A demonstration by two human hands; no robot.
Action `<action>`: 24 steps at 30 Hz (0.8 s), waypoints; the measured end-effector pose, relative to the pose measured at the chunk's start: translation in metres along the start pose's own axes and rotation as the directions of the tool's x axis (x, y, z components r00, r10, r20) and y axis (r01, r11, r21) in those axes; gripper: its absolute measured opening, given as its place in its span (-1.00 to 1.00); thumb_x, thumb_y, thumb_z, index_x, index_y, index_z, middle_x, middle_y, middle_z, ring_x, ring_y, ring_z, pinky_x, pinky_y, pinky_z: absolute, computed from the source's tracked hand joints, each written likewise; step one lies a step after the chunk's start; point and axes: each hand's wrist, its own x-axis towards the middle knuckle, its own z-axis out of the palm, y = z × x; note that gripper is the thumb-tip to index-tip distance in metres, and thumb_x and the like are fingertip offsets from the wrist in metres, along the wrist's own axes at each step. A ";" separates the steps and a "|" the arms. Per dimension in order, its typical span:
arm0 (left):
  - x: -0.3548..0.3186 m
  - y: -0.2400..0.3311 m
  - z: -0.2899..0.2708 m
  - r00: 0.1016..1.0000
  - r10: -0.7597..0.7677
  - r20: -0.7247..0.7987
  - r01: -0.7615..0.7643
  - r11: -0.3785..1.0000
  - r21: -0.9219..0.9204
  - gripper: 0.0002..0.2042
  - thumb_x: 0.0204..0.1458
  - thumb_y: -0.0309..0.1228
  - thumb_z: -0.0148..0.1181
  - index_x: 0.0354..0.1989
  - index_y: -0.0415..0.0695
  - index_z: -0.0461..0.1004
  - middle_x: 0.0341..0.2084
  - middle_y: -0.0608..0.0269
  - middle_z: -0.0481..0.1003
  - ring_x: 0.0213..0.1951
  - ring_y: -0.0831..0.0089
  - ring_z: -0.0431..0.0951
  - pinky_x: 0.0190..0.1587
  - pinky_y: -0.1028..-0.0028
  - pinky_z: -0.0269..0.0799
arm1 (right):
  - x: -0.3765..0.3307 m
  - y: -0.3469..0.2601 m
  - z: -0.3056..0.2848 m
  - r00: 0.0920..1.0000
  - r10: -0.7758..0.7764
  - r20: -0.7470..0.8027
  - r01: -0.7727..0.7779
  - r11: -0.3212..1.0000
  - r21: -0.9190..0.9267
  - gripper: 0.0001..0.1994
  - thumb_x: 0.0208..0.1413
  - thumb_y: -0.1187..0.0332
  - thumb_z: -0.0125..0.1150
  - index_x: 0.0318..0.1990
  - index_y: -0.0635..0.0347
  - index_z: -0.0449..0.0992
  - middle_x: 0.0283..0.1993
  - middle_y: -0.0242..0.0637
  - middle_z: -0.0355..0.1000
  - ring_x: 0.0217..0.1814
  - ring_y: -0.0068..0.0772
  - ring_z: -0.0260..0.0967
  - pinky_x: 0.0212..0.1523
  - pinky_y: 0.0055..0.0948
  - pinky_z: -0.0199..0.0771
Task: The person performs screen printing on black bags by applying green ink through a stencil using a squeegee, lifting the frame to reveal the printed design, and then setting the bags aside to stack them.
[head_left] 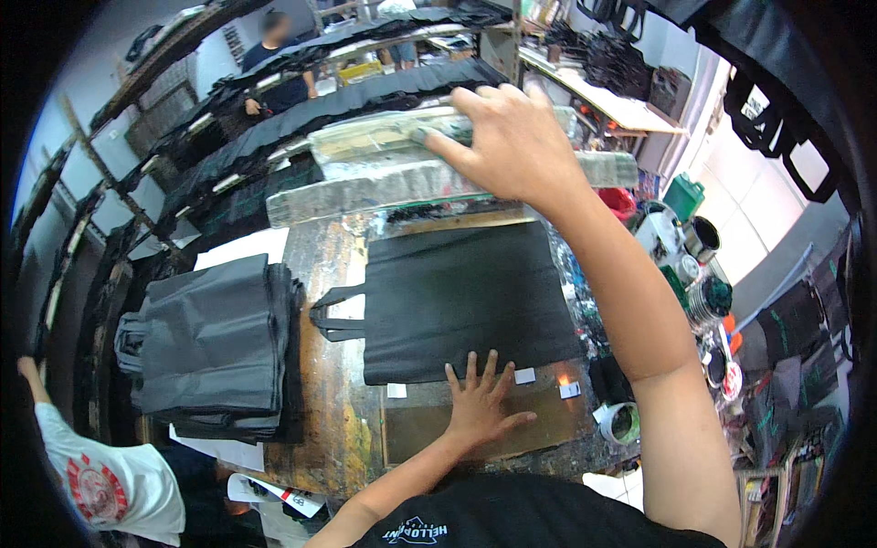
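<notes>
A black fabric bag [461, 301] lies flat on the worktable, its handles toward the left. My left hand [480, 397] is open, fingers spread, at the bag's near edge. My right hand [516, 146] is raised beyond the bag, over a worn, pale-wrapped frame [393, 189] at the table's far side. Its thumb stands apart from the fingers, whose tips are partly hidden. I cannot tell whether it touches the frame. Small white tags [396, 391] show along the bag's near edge.
A stack of black bags [215, 338] sits to the left. Paint cans and tubs [702, 239] crowd the right side. Racks draped with black bags [301, 119] stand beyond. One co-worker [274, 68] is at the back, another [110, 479] at the lower left.
</notes>
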 end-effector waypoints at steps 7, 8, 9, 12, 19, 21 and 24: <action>-0.006 -0.002 -0.007 0.998 -0.009 -0.055 0.009 1.000 0.010 0.06 0.03 0.58 -0.07 0.58 0.06 0.11 0.61 -0.10 -0.18 0.59 -0.24 -0.33 0.38 -0.56 -0.53 | -0.001 -0.007 -0.005 1.000 0.006 0.021 -0.007 1.000 0.012 -0.44 0.25 -0.19 0.13 -0.13 0.22 0.64 -0.19 -0.07 0.63 -0.02 -0.05 0.57 0.02 -0.01 0.38; -0.007 -0.004 -0.008 0.999 -0.009 -0.053 0.010 1.000 0.009 0.07 0.03 0.58 -0.07 0.58 0.05 0.11 0.61 -0.10 -0.19 0.59 -0.24 -0.34 0.38 -0.56 -0.52 | -0.003 -0.008 -0.006 0.999 0.012 0.038 -0.012 1.000 0.005 -0.44 0.26 -0.19 0.13 -0.12 0.23 0.63 -0.19 -0.06 0.62 0.00 -0.05 0.57 0.04 0.00 0.38; -0.008 -0.005 -0.010 0.999 -0.009 -0.050 0.009 1.000 0.007 0.07 0.03 0.58 -0.07 0.58 0.05 0.12 0.61 -0.10 -0.20 0.59 -0.24 -0.34 0.38 -0.56 -0.51 | -0.003 -0.009 -0.007 0.999 0.016 0.041 -0.017 1.000 0.012 -0.44 0.26 -0.19 0.13 -0.12 0.23 0.63 -0.19 -0.06 0.62 0.01 -0.05 0.57 0.06 0.00 0.37; -0.013 -0.004 -0.015 0.999 0.038 0.014 -0.038 0.998 0.040 0.11 0.00 0.60 -0.08 0.58 0.00 0.13 0.62 -0.10 -0.23 0.59 -0.27 -0.34 0.38 -0.57 -0.48 | -0.006 -0.010 -0.009 0.998 0.028 0.055 -0.029 0.999 0.023 -0.43 0.26 -0.19 0.13 -0.10 0.23 0.62 -0.17 -0.06 0.62 0.03 -0.06 0.56 0.12 0.02 0.36; 0.005 -0.046 -0.114 0.858 -0.510 -0.063 0.325 0.633 -0.703 -0.19 0.01 0.00 0.54 0.35 -0.25 0.41 0.16 -0.06 0.57 -0.10 0.36 0.65 0.05 0.36 0.56 | -0.018 -0.023 -0.016 0.993 0.037 0.113 -0.039 0.999 0.018 -0.44 0.25 -0.20 0.16 -0.10 0.21 0.61 -0.15 -0.07 0.60 0.04 -0.06 0.52 0.14 0.01 0.35; 0.007 -0.092 -0.135 0.750 -0.626 -0.215 0.025 0.351 -0.936 -0.10 0.07 -0.31 0.54 0.52 -0.19 0.09 -0.17 0.12 0.61 -0.23 0.49 0.61 -0.18 0.43 0.59 | -0.027 -0.026 -0.022 0.994 0.035 0.105 -0.038 0.999 0.026 -0.45 0.24 -0.19 0.18 -0.12 0.21 0.61 -0.17 -0.08 0.58 0.01 -0.06 0.51 0.14 0.00 0.35; 0.003 -0.104 -0.218 0.728 -0.625 -0.283 -0.310 0.069 -0.948 0.02 0.13 -0.33 0.49 0.62 -0.09 -0.18 -0.09 0.07 0.57 -0.15 0.41 0.62 -0.08 0.40 0.59 | -0.056 -0.036 -0.025 0.994 0.033 0.103 -0.038 0.998 0.048 -0.50 0.19 -0.15 0.24 -0.14 0.19 0.56 -0.22 -0.12 0.53 -0.03 -0.06 0.45 0.07 -0.02 0.29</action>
